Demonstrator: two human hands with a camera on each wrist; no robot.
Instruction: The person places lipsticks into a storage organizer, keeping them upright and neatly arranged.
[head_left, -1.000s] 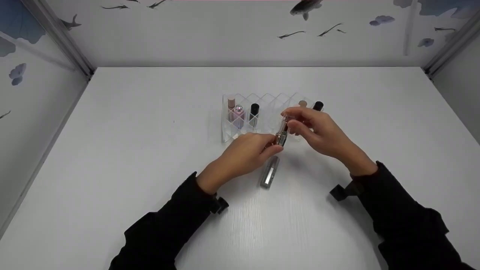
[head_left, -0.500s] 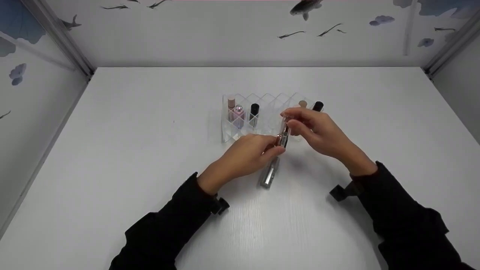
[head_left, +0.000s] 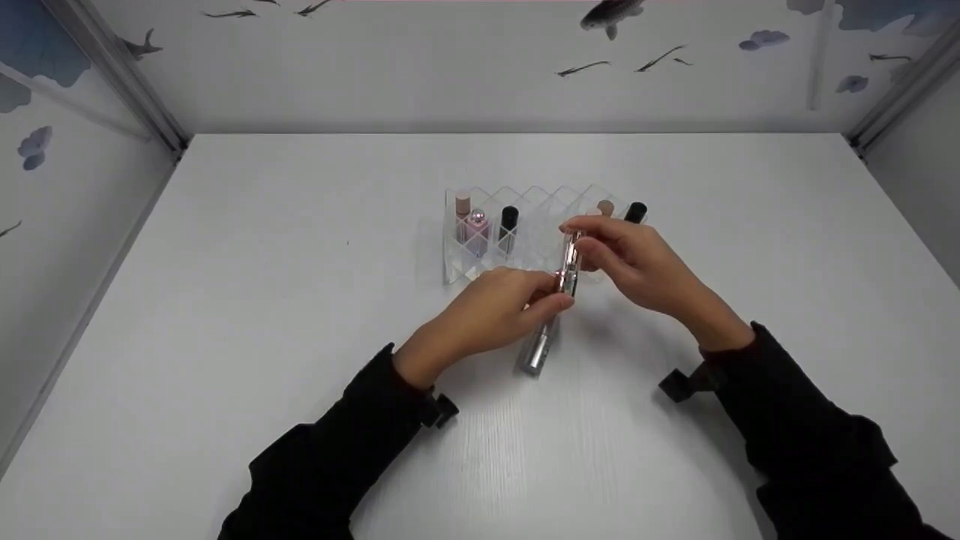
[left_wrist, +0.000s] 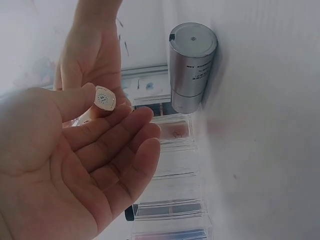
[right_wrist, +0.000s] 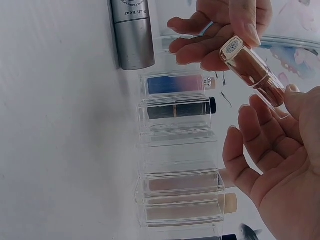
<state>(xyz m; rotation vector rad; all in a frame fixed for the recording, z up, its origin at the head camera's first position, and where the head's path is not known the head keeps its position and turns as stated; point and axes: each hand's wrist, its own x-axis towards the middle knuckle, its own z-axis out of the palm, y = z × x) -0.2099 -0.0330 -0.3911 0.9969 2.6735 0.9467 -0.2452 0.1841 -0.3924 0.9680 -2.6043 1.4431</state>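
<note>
A lipstick [head_left: 570, 264] with a shiny metallic base and a clear cap is held between both hands, tilted. My left hand [head_left: 491, 309] pinches its base between thumb and index finger; the other fingers are loosely curved in the left wrist view. My right hand [head_left: 637, 264] pinches the clear cap end. In the right wrist view the lipstick's [right_wrist: 251, 69] darker inner part shows through the cap. Whether the cap is fully seated I cannot tell. A silver cylindrical tube [head_left: 537, 354] lies on the table just below my left hand, its upper end partly hidden.
Behind the hands stands a clear organizer [head_left: 534, 236] with a diamond pattern. It holds a pink-and-blue bottle [head_left: 477, 231], a black-capped tube [head_left: 509, 221] and other cosmetics. Another black-capped item [head_left: 636, 212] sits at its right end. A patterned wall [head_left: 450, 75] backs the white table [head_left: 300, 225].
My left hand has shifted slightly right, with the lipstick's base turning a little and catching more light. The right hand stays nearly still. The silver tube and the organizer have not moved.
</note>
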